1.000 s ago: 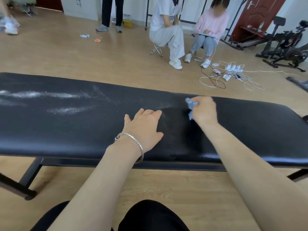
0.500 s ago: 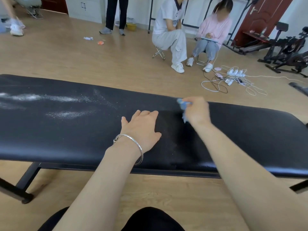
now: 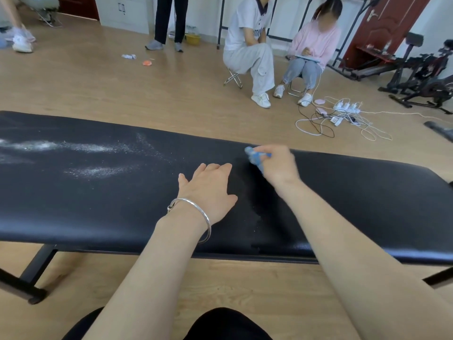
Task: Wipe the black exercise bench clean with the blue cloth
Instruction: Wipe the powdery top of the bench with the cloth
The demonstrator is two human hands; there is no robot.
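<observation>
The black exercise bench (image 3: 367, 204) runs across the view from left to right. White powder streaks (image 3: 93, 171) lie on its left half, and a few specks sit near the front edge at the middle. My right hand (image 3: 277, 165) is closed around the bunched blue cloth (image 3: 255, 157) and presses it on the bench near the far edge. Only the cloth's left part shows beyond the fingers. My left hand (image 3: 208, 190), with a silver bangle on the wrist, lies flat on the bench just left of the cloth, fingers together.
Two people sit on small stools (image 3: 232, 78) beyond the bench, another stands farther back. White cables and chargers (image 3: 343, 114) lie on the wooden floor at right. Exercise machines (image 3: 421, 77) stand at the far right. The bench's black leg (image 3: 31, 273) is at lower left.
My right hand has slid the blue cloth a little to the left along the far edge of the bench. My left hand has stayed flat in place.
</observation>
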